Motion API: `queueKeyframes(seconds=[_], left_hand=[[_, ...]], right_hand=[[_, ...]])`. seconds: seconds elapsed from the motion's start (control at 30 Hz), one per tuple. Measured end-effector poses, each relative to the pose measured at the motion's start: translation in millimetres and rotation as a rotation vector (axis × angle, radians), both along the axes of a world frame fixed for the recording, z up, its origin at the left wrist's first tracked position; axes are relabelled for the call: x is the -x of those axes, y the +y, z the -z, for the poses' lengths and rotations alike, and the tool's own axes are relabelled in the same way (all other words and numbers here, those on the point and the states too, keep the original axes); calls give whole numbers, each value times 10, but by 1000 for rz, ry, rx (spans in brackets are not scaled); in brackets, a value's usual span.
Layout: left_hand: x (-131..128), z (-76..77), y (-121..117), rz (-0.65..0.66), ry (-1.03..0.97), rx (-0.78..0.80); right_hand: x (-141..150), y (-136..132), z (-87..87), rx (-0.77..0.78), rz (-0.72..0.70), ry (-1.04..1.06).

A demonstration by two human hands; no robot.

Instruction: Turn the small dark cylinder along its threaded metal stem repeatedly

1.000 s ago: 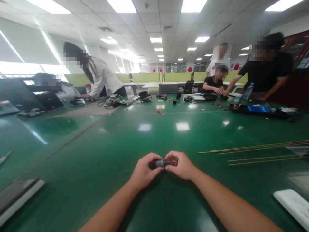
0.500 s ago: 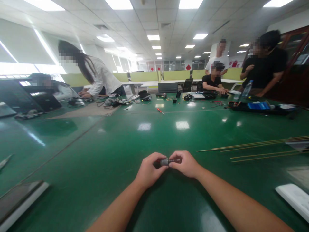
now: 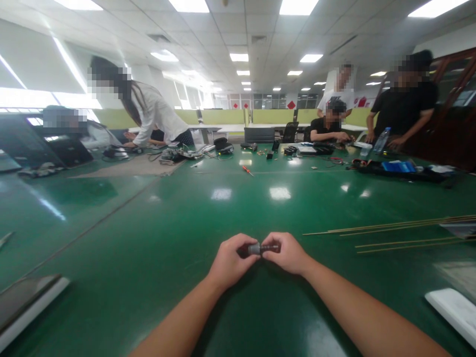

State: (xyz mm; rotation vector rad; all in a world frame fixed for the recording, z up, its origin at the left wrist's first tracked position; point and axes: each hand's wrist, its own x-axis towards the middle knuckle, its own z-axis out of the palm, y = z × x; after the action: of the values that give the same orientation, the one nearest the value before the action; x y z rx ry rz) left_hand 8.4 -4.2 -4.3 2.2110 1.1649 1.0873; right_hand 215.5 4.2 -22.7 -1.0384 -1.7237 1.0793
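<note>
Over the green table, my left hand [image 3: 231, 261] is closed, thumb and fingers pinching a small grey metal cylinder [image 3: 254, 249]. Out of its right end runs a thin, dark, ridged shaft [image 3: 268, 248]. My right hand [image 3: 287, 253] is closed too, with thumb and forefinger around that shaft. The two hands almost meet fingertip to fingertip. My left fingers partly hide the cylinder's left end, and its exact kind is too small to make out.
Thin brass-coloured rods [image 3: 401, 224] lie to the right, above a white power strip [image 3: 453, 310]. A red screwdriver [image 3: 247, 170] is farther off. A plastic bottle [image 3: 382, 140] and a black tray [image 3: 405, 171] stand far right. Several people are around the table.
My hands keep almost the same place and grip on the part. The view has shifted slightly. The person at the far right has lowered a raised hand toward the table.
</note>
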Motion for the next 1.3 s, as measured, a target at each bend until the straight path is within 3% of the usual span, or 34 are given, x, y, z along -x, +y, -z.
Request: queueKeyframes(seconds=[0.43,1.3], left_hand=[[-13,-26,-62,-27,-26,29],[38,-16,31,1,-40,20]], right_hand=[[4,-39,-20,37,3,3],[9,-33,-59,24,13,7]])
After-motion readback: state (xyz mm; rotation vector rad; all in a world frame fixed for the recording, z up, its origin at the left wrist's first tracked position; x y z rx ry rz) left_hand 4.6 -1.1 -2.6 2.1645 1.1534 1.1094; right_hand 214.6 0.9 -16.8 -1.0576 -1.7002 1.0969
